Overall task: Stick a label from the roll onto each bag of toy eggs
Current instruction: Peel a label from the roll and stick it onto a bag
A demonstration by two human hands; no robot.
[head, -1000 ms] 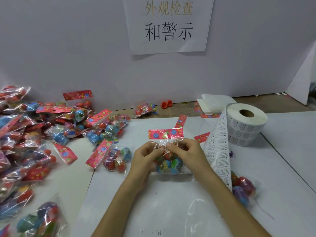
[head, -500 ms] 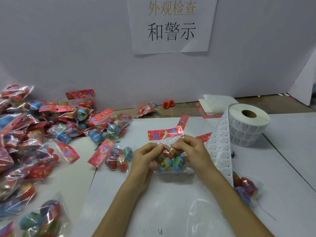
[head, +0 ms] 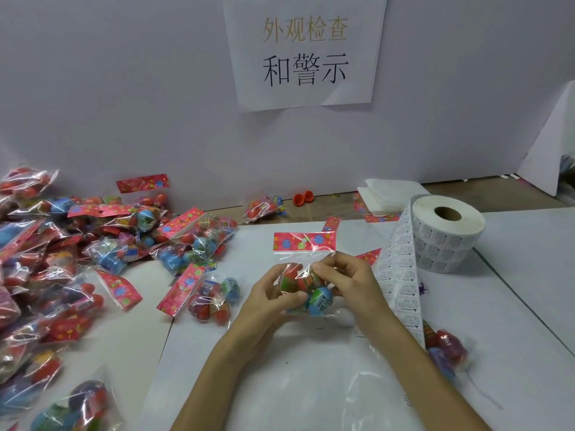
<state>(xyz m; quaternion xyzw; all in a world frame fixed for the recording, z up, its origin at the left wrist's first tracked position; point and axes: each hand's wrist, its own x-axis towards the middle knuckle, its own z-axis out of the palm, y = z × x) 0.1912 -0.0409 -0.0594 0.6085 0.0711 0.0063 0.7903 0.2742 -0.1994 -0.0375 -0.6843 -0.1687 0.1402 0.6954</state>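
A clear bag of toy eggs (head: 306,286) with a red flowered header card stands upright at the table's middle. My left hand (head: 267,295) grips its left side and my right hand (head: 345,283) grips its right side, fingertips on the plastic over the eggs. The white label roll (head: 448,231) sits at the right, and its printed strip (head: 401,281) hangs down beside my right wrist. No loose label shows in my fingers.
A big pile of egg bags (head: 62,259) fills the left side, with another bag (head: 211,298) just left of my hands. One bag (head: 445,346) lies under the strip at right. Folded white paper (head: 389,194) and an orange egg half (head: 301,198) lie by the wall.
Both hands have slid down from the bag's top seam onto the eggs, and the bag's header now stands more level.
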